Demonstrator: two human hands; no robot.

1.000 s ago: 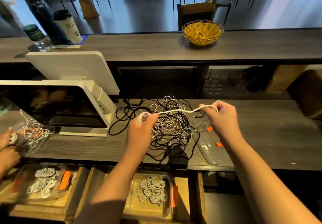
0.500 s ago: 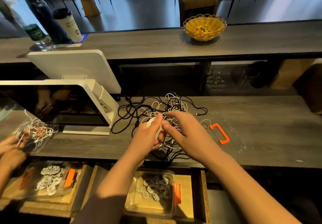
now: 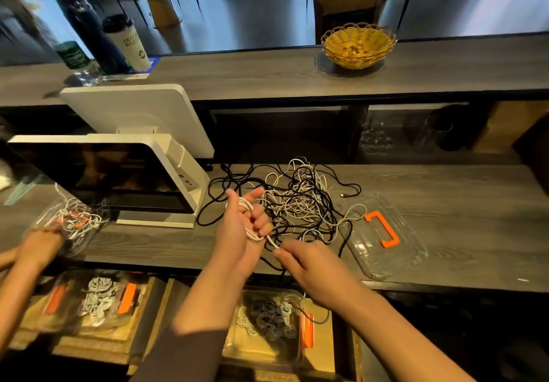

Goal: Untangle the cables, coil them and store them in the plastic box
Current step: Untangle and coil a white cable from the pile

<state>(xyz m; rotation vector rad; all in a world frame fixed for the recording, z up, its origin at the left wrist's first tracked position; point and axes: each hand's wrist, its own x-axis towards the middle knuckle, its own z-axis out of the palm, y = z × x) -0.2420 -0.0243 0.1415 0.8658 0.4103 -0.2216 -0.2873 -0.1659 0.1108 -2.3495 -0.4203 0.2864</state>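
A tangle of black and white cables [image 3: 300,203] lies on the dark wooden counter. My left hand [image 3: 242,227] is raised in front of it, with a white cable [image 3: 249,221] wound in loops around its fingers. My right hand [image 3: 300,262] pinches the free end of that same white cable just below the left hand. A clear plastic box [image 3: 246,346] with an orange clip sits in the open drawer below, holding several coiled cables. Its clear lid [image 3: 413,251] with an orange handle lies on the counter to the right.
A white point-of-sale screen [image 3: 118,179] stands at the left. Another person's hands [image 3: 38,248] work on a second box of cables [image 3: 74,224] at far left. A third box [image 3: 98,298] sits in the left drawer. A yellow basket [image 3: 358,44], cup and bottles stand on the upper ledge.
My right hand has dropped from the tangle to below my left hand, pulling the white cable's end down. My left hand has turned upright with more loops round its fingers.
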